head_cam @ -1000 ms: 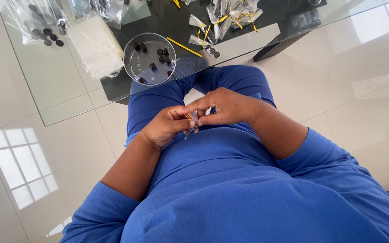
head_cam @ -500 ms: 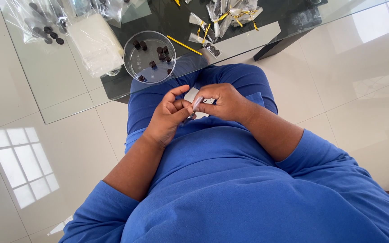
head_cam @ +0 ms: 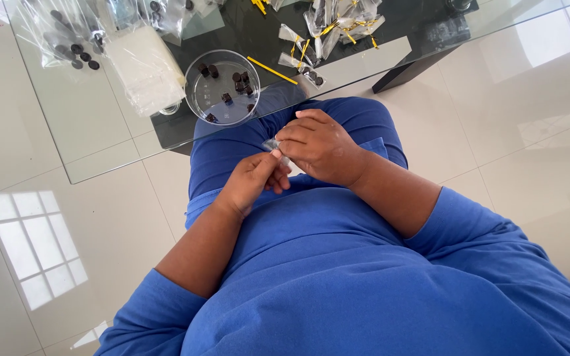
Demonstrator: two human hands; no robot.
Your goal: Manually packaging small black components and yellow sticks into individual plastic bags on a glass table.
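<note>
Both hands meet over the lap, just below the near edge of the glass bench. The left hand comes up from below with its fingers curled and its thumb and forefinger pressed together on the lower end of a small clear plastic bag. The right hand reaches in from the other side, knuckles up, its fingers bent and pinching the upper part of the same bag. The bag is crumpled between the two grips and mostly hidden by them; what it contains cannot be made out.

On the bench, just beyond the hands, stands a round clear plastic bowl holding several small dark brown round pieces scattered over its bottom. To the left of the bowl lies a stack of clear empty bags, and further left a larger clear bag with more dark pieces inside. To the right of the bowl a yellow twist tie lies slanted on the glass. Past it sits a heap of small filled bags closed with yellow ties. The person wears a blue short-sleeved shirt and blue trousers, and glossy pale floor tiles surround the seat.
</note>
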